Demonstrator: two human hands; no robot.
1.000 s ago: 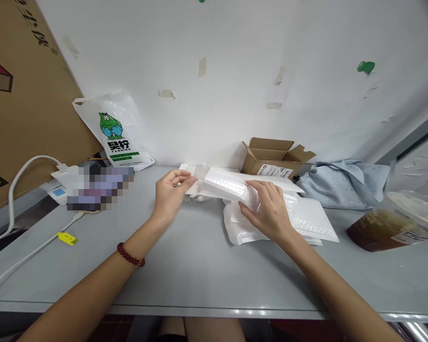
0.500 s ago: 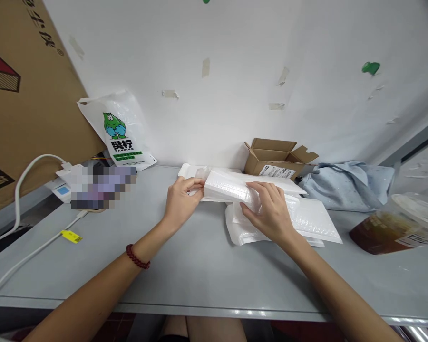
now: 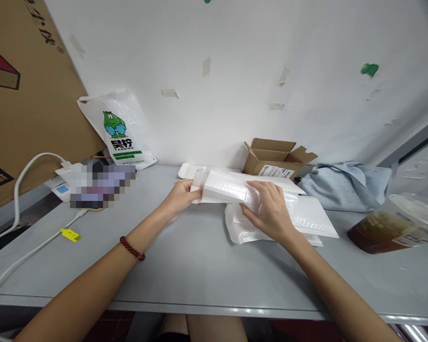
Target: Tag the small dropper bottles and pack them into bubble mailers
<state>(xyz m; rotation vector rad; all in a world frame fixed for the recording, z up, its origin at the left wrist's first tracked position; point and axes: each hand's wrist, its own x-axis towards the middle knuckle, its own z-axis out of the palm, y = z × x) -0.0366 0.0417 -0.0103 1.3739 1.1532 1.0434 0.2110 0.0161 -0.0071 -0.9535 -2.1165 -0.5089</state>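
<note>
A white bubble mailer (image 3: 228, 186) is held up between my hands above the grey table. At its open-looking left end, my left hand (image 3: 180, 199) pinches the flap strip between thumb and fingers; the hand is slightly blurred. My right hand (image 3: 269, 209) grips the mailer's right part, thumb below and fingers on top. More white bubble mailers (image 3: 316, 216) lie in a loose pile beneath and to the right of my right hand. Another white mailer (image 3: 187, 170) lies behind, near the wall. What is inside the held mailer, if anything, is hidden.
An open small cardboard box (image 3: 271, 159) stands by the wall, beside a light blue cloth bag (image 3: 345, 185). At right is a plastic drink cup (image 3: 385, 225). A printed plastic bag (image 3: 117, 130), a blurred-out phone (image 3: 103, 187) and a white cable (image 3: 32, 254) are at left.
My left hand has moved a little left and down, and the flap strip at the mailer's left end now shows more extended. My right hand has stayed in place.
</note>
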